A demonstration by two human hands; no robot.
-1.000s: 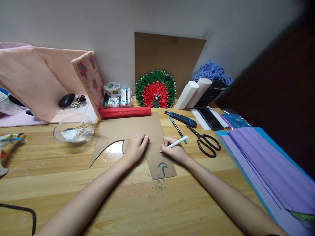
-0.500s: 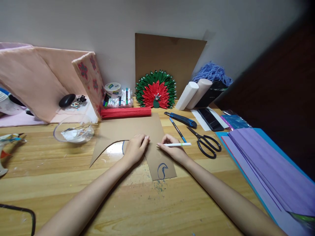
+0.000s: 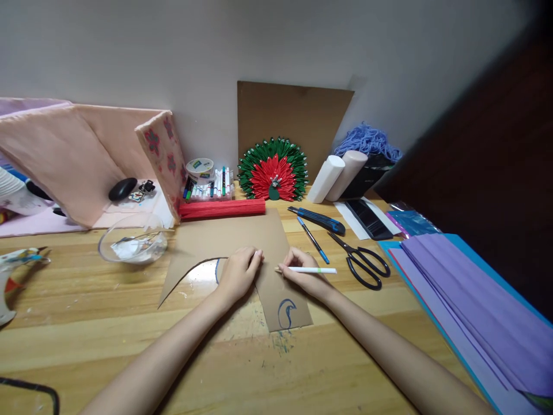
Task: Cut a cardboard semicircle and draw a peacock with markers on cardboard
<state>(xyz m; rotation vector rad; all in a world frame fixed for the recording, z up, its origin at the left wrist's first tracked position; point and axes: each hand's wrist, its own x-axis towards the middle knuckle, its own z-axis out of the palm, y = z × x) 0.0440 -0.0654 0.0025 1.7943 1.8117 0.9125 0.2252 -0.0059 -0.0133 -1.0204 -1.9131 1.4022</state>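
My right hand (image 3: pixel 305 271) pinches a white marker (image 3: pixel 317 270) with a green band, its tip pointing left at the surface of a brown cardboard sheet (image 3: pixel 242 227). The left hand (image 3: pixel 239 271) lies on this sheet beside the tip, its fingers curled and pressed down; what is under the palm is hidden. A curved cutout opens on the sheet's left, and a blue line shows on cardboard beside my left hand. Below my right hand, a blue crescent-like shape (image 3: pixel 286 314) is drawn on the sheet's lower strip.
Right of the sheet lie a blue pen (image 3: pixel 313 240), a box cutter (image 3: pixel 317 220), black scissors (image 3: pixel 360 259) and purple sheets (image 3: pixel 466 311). A clear bowl (image 3: pixel 133 259) and glue gun (image 3: pixel 11 282) stand left. Red crepe paper (image 3: pixel 222 209) and a red-green peacock (image 3: pixel 273 173) are behind.
The whole scene sits slightly lower in view, as the camera has tilted up. Both hands keep nearly the same place on the cardboard, and the marker stays in my right hand.
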